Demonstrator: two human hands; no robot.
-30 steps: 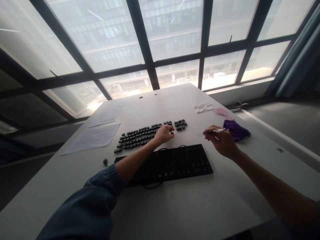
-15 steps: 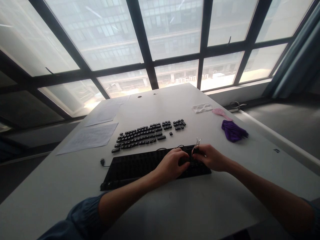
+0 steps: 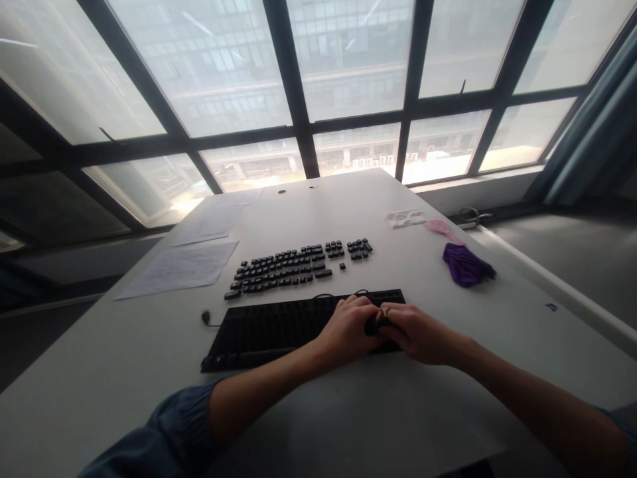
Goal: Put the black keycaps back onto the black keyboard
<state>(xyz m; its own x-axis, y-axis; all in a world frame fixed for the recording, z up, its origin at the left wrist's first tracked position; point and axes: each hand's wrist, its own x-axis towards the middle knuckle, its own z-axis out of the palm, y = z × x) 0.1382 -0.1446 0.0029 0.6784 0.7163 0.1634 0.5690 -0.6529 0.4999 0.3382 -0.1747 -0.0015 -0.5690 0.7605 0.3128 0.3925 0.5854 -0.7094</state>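
Observation:
A black keyboard with its keys stripped off lies on the white table in front of me. Both hands meet over its right end. My left hand lies on the keyboard with fingers curled, fingertips against my right hand. My right hand is closed around a small wire keycap puller, of which only a tip shows. What sits between the fingertips is hidden. Behind the keyboard, the removed keycaps are laid out in rows, with one single keycap apart from them.
A purple cloth, a pink brush and a white crumpled item lie at the right. Paper sheets lie at the left. The keyboard's cable plug rests by its left end. Large windows stand behind the table.
My left hand came back from the keycap rows to the keyboard's right end. My right hand brought the puller down from above the table to the keyboard, and the puller is now nearly hidden.

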